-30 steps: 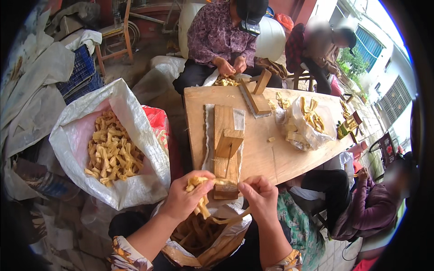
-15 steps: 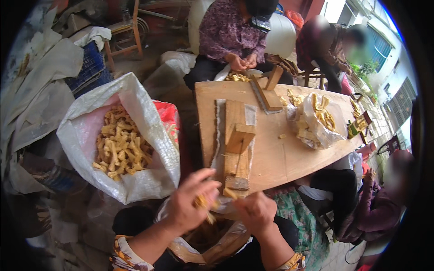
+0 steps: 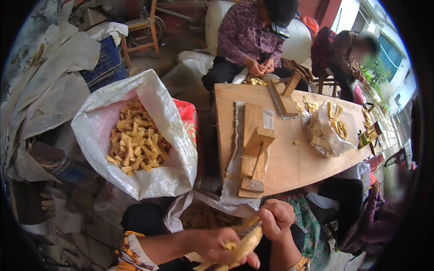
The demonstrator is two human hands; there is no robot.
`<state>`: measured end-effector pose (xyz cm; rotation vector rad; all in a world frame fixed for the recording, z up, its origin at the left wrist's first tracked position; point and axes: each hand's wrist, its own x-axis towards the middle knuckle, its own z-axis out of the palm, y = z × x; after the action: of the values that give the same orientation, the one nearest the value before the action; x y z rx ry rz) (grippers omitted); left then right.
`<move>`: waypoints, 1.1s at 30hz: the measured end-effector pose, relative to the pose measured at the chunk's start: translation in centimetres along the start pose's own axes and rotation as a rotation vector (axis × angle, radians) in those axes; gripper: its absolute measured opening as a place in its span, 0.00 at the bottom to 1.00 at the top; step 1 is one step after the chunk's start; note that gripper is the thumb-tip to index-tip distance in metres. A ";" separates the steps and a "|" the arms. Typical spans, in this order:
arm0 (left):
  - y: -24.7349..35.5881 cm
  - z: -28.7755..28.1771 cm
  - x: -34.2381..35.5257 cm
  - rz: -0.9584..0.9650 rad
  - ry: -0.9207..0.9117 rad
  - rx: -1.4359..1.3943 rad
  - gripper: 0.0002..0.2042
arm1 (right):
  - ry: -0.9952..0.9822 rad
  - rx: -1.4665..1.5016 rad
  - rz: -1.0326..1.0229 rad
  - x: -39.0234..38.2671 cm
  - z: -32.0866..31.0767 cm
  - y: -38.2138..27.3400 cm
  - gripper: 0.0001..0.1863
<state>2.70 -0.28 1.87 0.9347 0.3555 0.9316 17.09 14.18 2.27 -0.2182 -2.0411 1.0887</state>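
At the bottom centre of the frame, the person's left hand point(image 3: 219, 245) is curled round a pale yellow strip point(image 3: 247, 246), its thumb spread out below. The strip slants up toward the right hand point(image 3: 276, 219), whose fingers are bent in tightly with its upper end at their tips; the exact pinch is partly hidden. Patterned cuffs point(image 3: 134, 253) show at the wrists.

Just behind the hands, a pale open sack point(image 3: 176, 213) holds brownish pieces point(image 3: 205, 217), mostly in shadow. To the left of centre stands a larger white woven sack point(image 3: 135, 186), its mouth wide and heaped with yellow-brown knotted pieces point(image 3: 138, 142); a red bag point(image 3: 186, 113) shows beside it.

Right of centre, a plywood table point(image 3: 294, 169) bears a wooden block with an upright point(image 3: 254, 135), lying on a strip of cloth point(image 3: 233, 174). Farther along are a second wooden stand point(image 3: 285, 99) and a clear plastic bag point(image 3: 331, 141) of yellow pieces.

At the table's far edge, a co-worker in a purple patterned shirt point(image 3: 239, 36) brings both hands point(image 3: 260, 67) together. Other people sit at the right and upper right. Blue crates point(image 3: 105, 61) and a wooden chair point(image 3: 154, 27) stand in the upper left.
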 end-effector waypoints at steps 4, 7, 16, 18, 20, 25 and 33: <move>2.0 -1.8 0.0 0.335 0.563 1.079 0.10 | -0.325 0.335 0.648 -2.0 0.1 0.0 0.11; 1.3 -3.0 0.3 0.443 0.602 1.469 0.08 | -0.332 0.802 0.988 -2.6 1.4 0.5 0.09; 0.3 -2.4 1.2 0.485 0.920 1.553 0.11 | 0.175 0.638 0.780 -2.7 2.6 -0.1 0.04; 0.5 -2.2 0.8 0.281 0.882 1.415 0.12 | 0.136 0.450 0.619 -3.0 2.6 -0.1 0.05; 0.7 -2.1 0.5 0.206 0.829 1.331 0.12 | -0.010 0.343 0.610 -3.0 2.1 -0.3 0.08; -0.5 -1.6 -0.2 0.018 0.853 1.494 0.10 | -0.325 -0.182 0.330 -2.3 2.5 -0.1 0.12; 0.6 -2.2 -0.5 0.513 0.816 1.090 0.05 | -0.405 0.469 0.854 -3.2 1.8 0.3 0.25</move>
<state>0.69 0.59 1.08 1.6389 1.4663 1.6271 17.89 11.68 -0.38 -0.7113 -1.9768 2.2491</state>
